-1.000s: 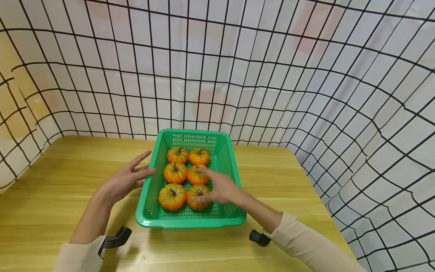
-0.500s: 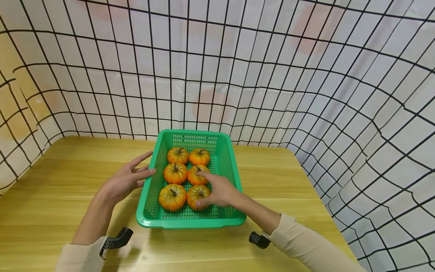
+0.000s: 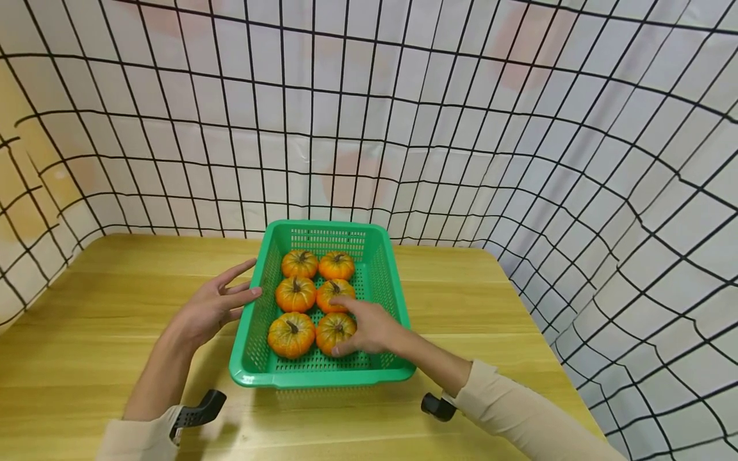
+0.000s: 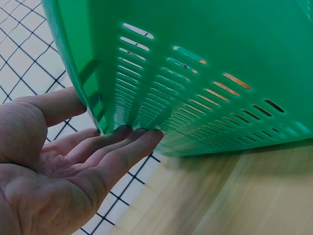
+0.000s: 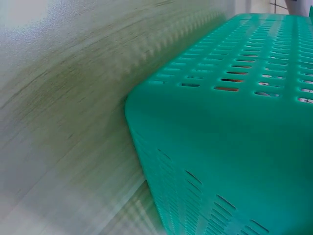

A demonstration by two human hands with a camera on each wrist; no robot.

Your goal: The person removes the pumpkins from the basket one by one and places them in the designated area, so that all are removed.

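Note:
A green slotted plastic basket (image 3: 323, 379) holds several small orange pumpkins in two columns. At its front right, my right hand (image 3: 373, 328) grips a pumpkin (image 3: 331, 330), thumb at the near side and fingers along the back. Just behind those fingers sits another pumpkin (image 3: 330, 291), partly covered by them. My left hand (image 3: 207, 312) rests against the basket's left side, its fingers extended. In the left wrist view the fingertips lie along the slotted outer wall (image 4: 205, 34), with the thumb at the rim. The right wrist view shows only the basket's outer corner (image 5: 205, 122); the hand is hidden there.
The basket stands on a light wooden table (image 3: 461, 307). Behind and to the right rises a white sheet with black grid lines (image 3: 357, 115). A black wrist-camera mount (image 3: 202, 410) sticks out at the left cuff, another mount (image 3: 438, 406) at the right.
My right hand has come down and slightly toward me, its thumb and fingers settling around the front right pumpkin. The left hand keeps its place; the view has shifted slightly.

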